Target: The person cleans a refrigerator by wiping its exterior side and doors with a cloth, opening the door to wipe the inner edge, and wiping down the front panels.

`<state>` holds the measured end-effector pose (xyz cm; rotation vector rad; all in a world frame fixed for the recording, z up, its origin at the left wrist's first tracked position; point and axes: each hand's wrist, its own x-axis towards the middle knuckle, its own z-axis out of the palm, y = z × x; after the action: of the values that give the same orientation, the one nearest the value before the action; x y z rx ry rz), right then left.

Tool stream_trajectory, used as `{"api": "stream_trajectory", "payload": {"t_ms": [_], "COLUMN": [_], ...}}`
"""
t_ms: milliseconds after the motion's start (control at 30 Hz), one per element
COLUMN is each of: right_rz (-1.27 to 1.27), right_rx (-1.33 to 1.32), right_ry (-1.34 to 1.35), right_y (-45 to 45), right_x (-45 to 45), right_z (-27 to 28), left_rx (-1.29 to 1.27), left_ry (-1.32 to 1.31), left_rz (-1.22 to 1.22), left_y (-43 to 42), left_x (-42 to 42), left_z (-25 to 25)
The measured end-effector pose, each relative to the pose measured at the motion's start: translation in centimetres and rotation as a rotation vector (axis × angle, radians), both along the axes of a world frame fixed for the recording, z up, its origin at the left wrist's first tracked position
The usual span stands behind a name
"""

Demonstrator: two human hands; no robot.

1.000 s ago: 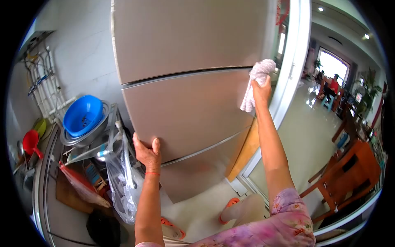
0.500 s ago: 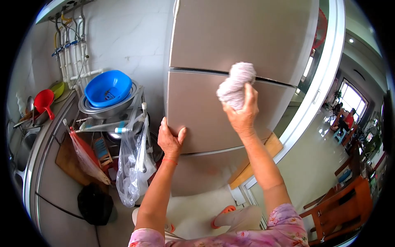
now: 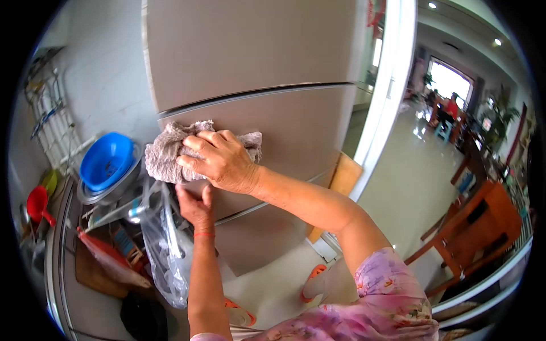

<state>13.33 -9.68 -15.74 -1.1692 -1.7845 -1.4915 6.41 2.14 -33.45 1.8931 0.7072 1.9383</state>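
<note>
My right hand (image 3: 222,162) is closed on a crumpled, pale greyish-pink cloth (image 3: 170,153), which lies against the middle door of a beige refrigerator (image 3: 301,125) near its left edge. Just below the cloth, my left hand (image 3: 196,207) rests at the fridge's left edge with the thumb apart from the fingers. It holds nothing that I can see, and its fingertips are partly hidden. A dark gap runs between the top door and the middle door.
On the left, a blue basin (image 3: 107,162) sits in metal bowls on a rack, with plastic bags (image 3: 165,244) hanging from it. A red ladle (image 3: 38,204) lies farther left. Right of the fridge are a wooden board (image 3: 345,176), a white door frame (image 3: 382,102) and a wooden chair (image 3: 480,227).
My right hand has carried the cloth leftward and down, from the gap between the doors to the fridge's left edge. My left hand stays at that edge. The view has turned right.
</note>
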Motion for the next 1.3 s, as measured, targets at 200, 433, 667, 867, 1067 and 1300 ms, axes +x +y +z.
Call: {"api": "stream_trajectory", "payload": {"t_ms": [200,433,667,867,1067,1300], "right_rz": [-0.148,-0.209,-0.49,-0.688,-0.497,0.426], "right_rx": [0.132,0.376,0.654,0.344,-0.143,-1.081], "right_ry": [0.19,0.397,0.921,1.217,1.298,1.851], "right_y": [-5.3,-8.6,-14.6,-17.0,-18.2,-20.7], "right_x": [6.4,13.2,26.2,24.1,19.1,10.4], "right_z": [-1.0,-1.8,-6.4,-12.3,-20.7,-35.0], "left_rx": [0.004,0.081,0.019,0.037,0.28,0.794], "left_ry": [-0.001,0.031,0.051,0.023,0.266,0.518], "left_rz": [-0.011,0.081,0.053,0.036,0.44,0.148], "left_y": [-0.8,-1.1,-1.1,-0.9,-6.2,-15.6], "left_x": [-0.2,-0.2,-0.1,0.1,-1.6,4.2], "left_z": [1.3,1.5,1.1,1.6,6.0,19.1]}}
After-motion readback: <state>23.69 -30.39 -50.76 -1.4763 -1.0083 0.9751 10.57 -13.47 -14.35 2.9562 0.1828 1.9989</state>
